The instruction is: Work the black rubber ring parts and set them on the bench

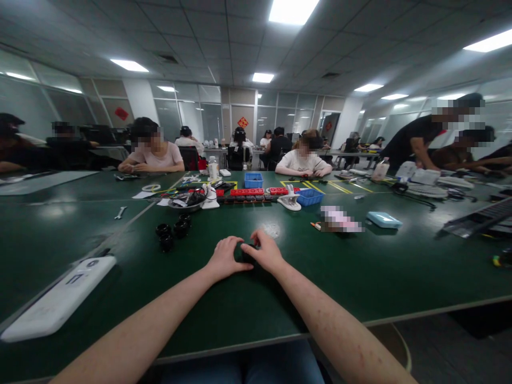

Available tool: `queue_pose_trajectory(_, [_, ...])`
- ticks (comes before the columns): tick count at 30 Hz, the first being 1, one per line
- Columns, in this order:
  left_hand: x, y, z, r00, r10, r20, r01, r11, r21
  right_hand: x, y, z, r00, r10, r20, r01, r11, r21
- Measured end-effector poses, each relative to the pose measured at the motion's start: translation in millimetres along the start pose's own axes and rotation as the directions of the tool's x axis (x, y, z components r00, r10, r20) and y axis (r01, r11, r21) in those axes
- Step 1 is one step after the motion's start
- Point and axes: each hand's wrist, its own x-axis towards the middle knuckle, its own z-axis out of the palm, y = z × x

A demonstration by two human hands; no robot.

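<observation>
Between my two hands, low over the green table [304,288] in front of me, is a small dark round part [248,258], mostly hidden by my fingers. My left hand [226,257] curves around its left side, with the thumb on the near side. From the right, my right hand [266,252] grips the same part, its thumb across the top and its fingers bent behind. To the left stands a cluster of glossy black round parts [165,238], with more black round parts [182,225] beside it. Their exact kind is too small to tell.
A long white device [64,298] lies at the left, with a wrench [120,213] beyond. Further back are a bowl [186,204], white clamps [289,200], red blocks [247,192] and a blue bin [310,197]. A light blue box [384,220] is at right. People sit opposite.
</observation>
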Motion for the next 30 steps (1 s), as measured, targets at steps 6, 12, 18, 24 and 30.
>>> queue_pose_trajectory(6, [-1,9,-3,0.995,0.063,0.072,-0.059,0.997,-0.057,1,-1,3,0.988,-0.067,0.142,0.07,0.997,-0.013])
queue_pose_trajectory(12, [1,-4,-7,0.982,0.141,0.126,-0.124,0.983,-0.133,2,-8,-12,0.951,-0.219,0.217,0.2,0.974,0.106])
queue_pose_trajectory(18, [2,-7,-3,0.981,0.156,0.117,-0.14,0.98,-0.139,-1,-15,-13,0.962,-0.229,0.146,0.201,0.962,0.182])
queue_pose_trajectory(24, [-1,0,-3,0.999,0.007,0.032,-0.006,1.0,-0.016,-3,-8,-7,0.999,-0.049,0.0,0.049,0.985,0.165])
queue_pose_trajectory(30, [-2,6,1,0.998,-0.068,0.011,0.067,0.996,0.052,-3,-10,-2,1.0,-0.013,-0.014,0.015,0.993,0.12])
